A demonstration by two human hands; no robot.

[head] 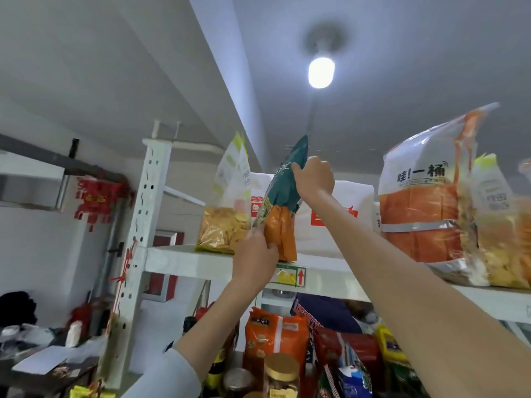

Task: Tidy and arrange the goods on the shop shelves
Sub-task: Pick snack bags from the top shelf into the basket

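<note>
As the right hand [314, 178] grips it, the bag [283, 196] seemingly stands.

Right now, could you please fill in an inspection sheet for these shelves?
Surface: white metal top shelf, loaded.
Job's things: teal-and-orange snack bag standing at the shelf's front edge; chip bag on its left; orange-and-white bag on its right; white cartons behind.
Clutter: packets and a gold-lidded jar crowded below.
Hands: left hand pinches the snack bag's lower edge; right hand grips its upper part.
Cables: dark line from the ceiling bulb, perhaps a cord.
Surroundings: red wall decoration; paper-strewn desk at left.
</note>
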